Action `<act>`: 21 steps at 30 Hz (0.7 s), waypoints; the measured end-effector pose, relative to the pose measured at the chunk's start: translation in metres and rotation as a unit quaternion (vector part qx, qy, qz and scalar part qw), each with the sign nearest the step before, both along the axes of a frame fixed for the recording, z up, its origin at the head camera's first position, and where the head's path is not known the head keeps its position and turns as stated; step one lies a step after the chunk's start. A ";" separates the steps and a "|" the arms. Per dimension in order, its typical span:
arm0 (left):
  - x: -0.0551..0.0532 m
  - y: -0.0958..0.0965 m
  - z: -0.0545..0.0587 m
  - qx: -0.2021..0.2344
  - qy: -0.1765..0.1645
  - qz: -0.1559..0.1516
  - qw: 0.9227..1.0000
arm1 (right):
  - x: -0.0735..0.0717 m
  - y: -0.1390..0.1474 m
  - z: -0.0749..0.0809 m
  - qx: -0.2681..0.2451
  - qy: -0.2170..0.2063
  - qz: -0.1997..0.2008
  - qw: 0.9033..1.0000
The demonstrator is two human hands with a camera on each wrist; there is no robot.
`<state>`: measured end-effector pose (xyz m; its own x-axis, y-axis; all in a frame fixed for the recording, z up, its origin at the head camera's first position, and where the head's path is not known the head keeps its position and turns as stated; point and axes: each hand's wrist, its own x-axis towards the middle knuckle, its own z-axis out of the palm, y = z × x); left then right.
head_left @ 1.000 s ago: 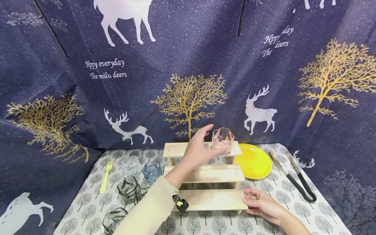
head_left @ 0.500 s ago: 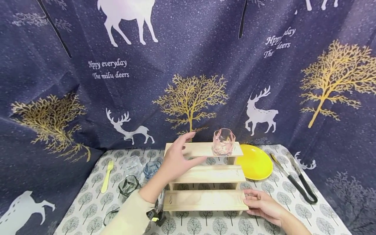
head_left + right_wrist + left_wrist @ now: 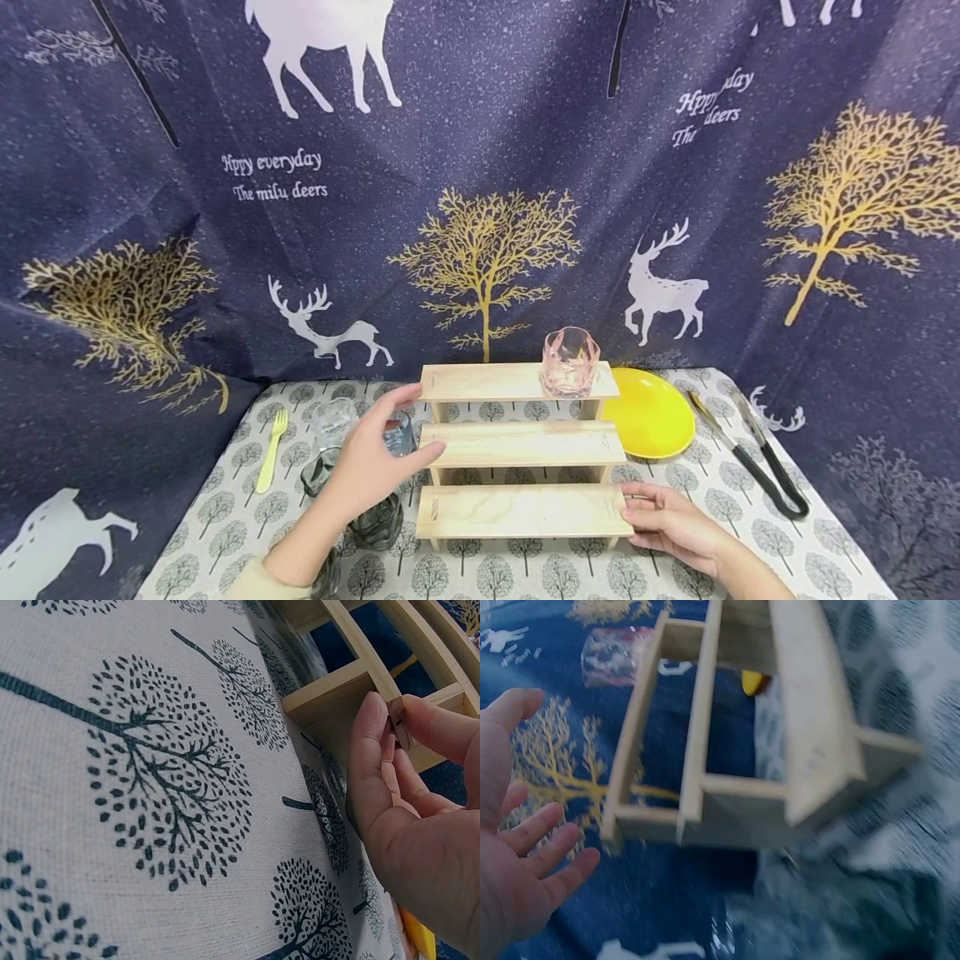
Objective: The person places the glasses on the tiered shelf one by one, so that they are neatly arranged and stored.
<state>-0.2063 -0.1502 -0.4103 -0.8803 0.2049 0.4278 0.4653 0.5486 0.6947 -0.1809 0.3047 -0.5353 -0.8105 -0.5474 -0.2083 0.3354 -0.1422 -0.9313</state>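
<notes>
A three-tier wooden display shelf [image 3: 521,512] stands on the table in front of me. On the right part of its top tier sits a pink-tinted glass [image 3: 571,363], upright and untouched. My left hand [image 3: 371,462] hovers beside the shelf's left side, thumb and fingers spread and holding nothing. Partly behind it are a blue glass [image 3: 402,435] and dark grey glasses [image 3: 377,527]. In the left wrist view the same hand [image 3: 521,847] is clear of the shelf. My right hand [image 3: 671,525] pinches the bottom tier's right end between thumb and fingers [image 3: 369,727].
A clear glass [image 3: 332,421] stands behind the dark ones, with a pale yellow fork [image 3: 271,454] farther left. Right of the shelf lie a yellow plate [image 3: 654,417] and black-handled tongs [image 3: 761,475]. A dark blue deer-print cloth [image 3: 480,167] hangs behind the table.
My left hand has let go of the pink glass on the top tier and moved left and down toward the other glasses. The right hand has stayed at the shelf's end.
</notes>
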 end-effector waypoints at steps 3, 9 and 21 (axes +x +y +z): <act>0.009 -0.017 -0.010 -0.001 0.009 0.004 1.000 | 0.000 0.000 0.001 0.000 0.000 -0.001 1.000; 0.025 -0.050 -0.031 -0.015 -0.003 0.035 0.999 | 0.001 0.000 0.002 0.006 0.000 -0.003 1.000; 0.058 -0.112 -0.066 -0.060 -0.129 0.071 0.987 | 0.001 -0.001 0.004 -0.006 -0.002 0.006 1.000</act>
